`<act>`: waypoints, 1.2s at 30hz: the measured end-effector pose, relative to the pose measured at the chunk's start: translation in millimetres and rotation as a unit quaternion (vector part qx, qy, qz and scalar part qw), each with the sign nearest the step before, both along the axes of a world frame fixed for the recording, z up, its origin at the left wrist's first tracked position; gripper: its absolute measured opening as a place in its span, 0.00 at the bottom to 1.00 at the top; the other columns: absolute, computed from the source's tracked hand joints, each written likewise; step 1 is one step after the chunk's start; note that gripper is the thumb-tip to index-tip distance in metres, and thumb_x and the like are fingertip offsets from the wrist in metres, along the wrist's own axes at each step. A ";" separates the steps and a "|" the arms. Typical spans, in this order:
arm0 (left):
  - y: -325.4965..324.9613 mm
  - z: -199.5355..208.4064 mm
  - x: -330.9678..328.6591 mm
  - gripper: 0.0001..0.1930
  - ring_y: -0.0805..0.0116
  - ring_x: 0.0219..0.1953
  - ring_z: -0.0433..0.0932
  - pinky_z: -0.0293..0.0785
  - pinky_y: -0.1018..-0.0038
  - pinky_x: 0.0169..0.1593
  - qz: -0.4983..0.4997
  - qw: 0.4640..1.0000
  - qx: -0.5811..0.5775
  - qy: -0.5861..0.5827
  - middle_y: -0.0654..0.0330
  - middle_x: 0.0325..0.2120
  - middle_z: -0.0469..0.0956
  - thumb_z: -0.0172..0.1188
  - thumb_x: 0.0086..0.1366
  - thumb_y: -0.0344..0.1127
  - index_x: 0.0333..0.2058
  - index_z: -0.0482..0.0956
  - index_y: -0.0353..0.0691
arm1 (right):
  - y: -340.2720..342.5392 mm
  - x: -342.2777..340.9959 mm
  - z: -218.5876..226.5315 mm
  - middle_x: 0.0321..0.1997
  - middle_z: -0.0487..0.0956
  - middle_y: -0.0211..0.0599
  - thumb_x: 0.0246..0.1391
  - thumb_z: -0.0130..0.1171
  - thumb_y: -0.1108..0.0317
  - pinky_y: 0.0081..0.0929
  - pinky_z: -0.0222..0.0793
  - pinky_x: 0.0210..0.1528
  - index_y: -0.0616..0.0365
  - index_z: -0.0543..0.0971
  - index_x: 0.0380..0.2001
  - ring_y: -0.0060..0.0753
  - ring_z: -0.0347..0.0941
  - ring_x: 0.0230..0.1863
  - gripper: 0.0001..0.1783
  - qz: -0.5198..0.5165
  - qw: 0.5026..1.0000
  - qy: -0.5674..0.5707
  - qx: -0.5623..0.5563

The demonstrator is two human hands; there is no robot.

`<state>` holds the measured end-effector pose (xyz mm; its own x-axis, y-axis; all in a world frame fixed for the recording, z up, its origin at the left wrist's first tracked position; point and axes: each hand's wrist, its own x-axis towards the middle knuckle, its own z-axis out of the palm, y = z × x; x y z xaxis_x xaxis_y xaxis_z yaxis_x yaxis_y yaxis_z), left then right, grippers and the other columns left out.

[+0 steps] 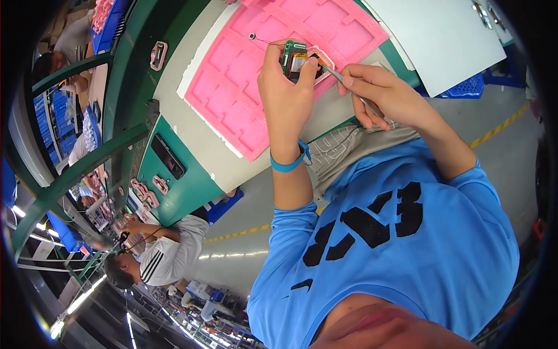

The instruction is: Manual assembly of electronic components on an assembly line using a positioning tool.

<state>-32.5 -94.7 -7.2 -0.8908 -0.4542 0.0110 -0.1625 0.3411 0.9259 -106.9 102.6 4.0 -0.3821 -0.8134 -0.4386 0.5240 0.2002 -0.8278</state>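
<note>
My left hand [286, 96], with a blue strap on its wrist, holds a small electronic device in a pink casing [326, 53]. A green circuit board [294, 46] and a silver-and-yellow battery [298, 61] show in it. From the board a thin wire runs to a small round black part [252, 36] hanging off to the left. My right hand [378, 93] is closed around metal tweezers [332, 72]. Their tips reach into the device beside my left thumb; what they touch is too small to make out. Beneath both hands lies a pink moulded tray [224, 87] with square recesses.
A pink-framed piece [158, 55] lies on the green line at left. On the green bench are a dark flat rectangular object [168, 156] and several pink frames [145, 193]. A co-worker in a white shirt [174, 256] works beyond. A white panel [436, 41] stands right, above a blue stool [462, 87].
</note>
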 end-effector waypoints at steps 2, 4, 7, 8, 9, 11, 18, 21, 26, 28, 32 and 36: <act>0.6 0.9 -0.6 0.15 0.74 0.25 0.78 0.75 0.80 0.28 0.001 1.000 0.005 0.004 0.56 0.31 0.84 0.68 0.66 0.26 0.50 0.78 0.32 | -1.1 1.0 0.5 0.15 0.77 0.34 0.81 0.42 0.62 0.15 0.51 0.10 0.59 0.75 0.44 0.20 0.56 0.05 0.15 0.001 1.000 0.020 0.004; 1.1 0.5 -0.1 0.15 0.74 0.25 0.77 0.75 0.80 0.28 0.001 1.000 0.007 0.006 0.55 0.31 0.84 0.68 0.66 0.25 0.50 0.78 0.33 | -0.9 2.0 -0.7 0.15 0.77 0.34 0.81 0.42 0.62 0.15 0.50 0.10 0.59 0.75 0.44 0.19 0.56 0.05 0.15 0.001 1.000 0.030 0.006; 0.9 -1.0 1.1 0.15 0.74 0.25 0.78 0.75 0.80 0.28 0.006 1.000 -0.005 0.010 0.55 0.31 0.85 0.68 0.66 0.26 0.50 0.78 0.32 | -2.0 3.4 -6.1 0.14 0.76 0.32 0.81 0.43 0.63 0.15 0.48 0.10 0.59 0.75 0.44 0.18 0.54 0.05 0.14 -0.003 0.999 0.045 -0.003; 0.9 -0.9 1.6 0.15 0.74 0.25 0.78 0.75 0.80 0.28 0.008 1.000 -0.010 0.012 0.55 0.31 0.85 0.68 0.66 0.26 0.50 0.78 0.32 | -2.2 3.9 -7.0 0.14 0.76 0.32 0.81 0.43 0.63 0.15 0.47 0.10 0.59 0.75 0.44 0.17 0.53 0.05 0.14 -0.004 0.999 0.049 -0.006; 1.3 -0.1 1.7 0.15 0.74 0.25 0.78 0.75 0.80 0.28 0.008 1.000 -0.010 0.012 0.55 0.31 0.85 0.68 0.66 0.26 0.50 0.78 0.32 | -2.1 3.8 -7.4 0.14 0.76 0.32 0.81 0.43 0.63 0.15 0.47 0.10 0.59 0.75 0.44 0.17 0.53 0.05 0.14 -0.004 0.999 0.050 -0.007; 3.7 4.5 2.4 0.14 0.71 0.27 0.79 0.76 0.77 0.31 0.015 1.000 -0.011 0.004 0.55 0.31 0.85 0.67 0.66 0.27 0.48 0.79 0.32 | -1.1 3.5 -8.5 0.15 0.76 0.31 0.81 0.43 0.64 0.15 0.47 0.11 0.59 0.75 0.43 0.16 0.53 0.06 0.14 -0.003 0.999 0.044 -0.020; -2.2 32.0 32.4 0.10 0.74 0.26 0.77 0.73 0.79 0.28 -0.001 0.975 0.203 -0.094 0.57 0.31 0.85 0.63 0.70 0.29 0.48 0.80 0.32 | 0.5 12.4 -21.0 0.17 0.76 0.29 0.79 0.47 0.67 0.14 0.49 0.14 0.58 0.78 0.40 0.14 0.55 0.10 0.12 -0.058 0.993 0.080 -0.062; 0.5 25.8 36.6 0.09 0.76 0.25 0.76 0.71 0.81 0.27 -0.005 0.972 0.222 -0.080 0.58 0.30 0.85 0.62 0.72 0.29 0.48 0.81 0.32 | 0.1 17.9 -20.5 0.18 0.75 0.27 0.77 0.50 0.68 0.15 0.50 0.16 0.59 0.80 0.40 0.15 0.57 0.12 0.12 -0.054 0.984 0.164 -0.044; 5.2 22.1 39.2 0.08 0.77 0.24 0.74 0.70 0.83 0.25 -0.009 0.968 0.241 -0.067 0.59 0.29 0.84 0.62 0.73 0.29 0.47 0.81 0.32 | 0.5 21.4 -16.1 0.19 0.75 0.28 0.72 0.55 0.70 0.23 0.54 0.22 0.60 0.83 0.37 0.19 0.60 0.17 0.10 -0.060 0.955 0.291 -0.002; 6.4 22.8 39.1 0.08 0.77 0.24 0.74 0.70 0.82 0.25 -0.009 0.968 0.240 -0.070 0.59 0.28 0.84 0.62 0.72 0.29 0.47 0.81 0.32 | 1.1 21.3 -14.2 0.19 0.75 0.29 0.69 0.57 0.71 0.29 0.56 0.25 0.61 0.83 0.35 0.23 0.62 0.19 0.09 -0.068 0.940 0.333 0.021; 8.0 24.7 38.8 0.08 0.77 0.24 0.74 0.70 0.82 0.25 -0.007 0.968 0.240 -0.078 0.60 0.27 0.84 0.62 0.72 0.29 0.46 0.82 0.33 | 3.2 21.7 -14.1 0.19 0.75 0.32 0.68 0.58 0.71 0.30 0.56 0.24 0.63 0.83 0.36 0.26 0.61 0.19 0.08 -0.077 0.912 0.403 0.026; 7.0 23.7 39.5 0.08 0.77 0.24 0.74 0.70 0.83 0.25 -0.011 0.969 0.235 -0.080 0.60 0.27 0.84 0.63 0.72 0.29 0.46 0.82 0.33 | 6.2 18.6 -5.6 0.20 0.75 0.34 0.67 0.59 0.72 0.30 0.56 0.24 0.65 0.84 0.36 0.28 0.61 0.19 0.08 -0.067 0.911 0.405 0.021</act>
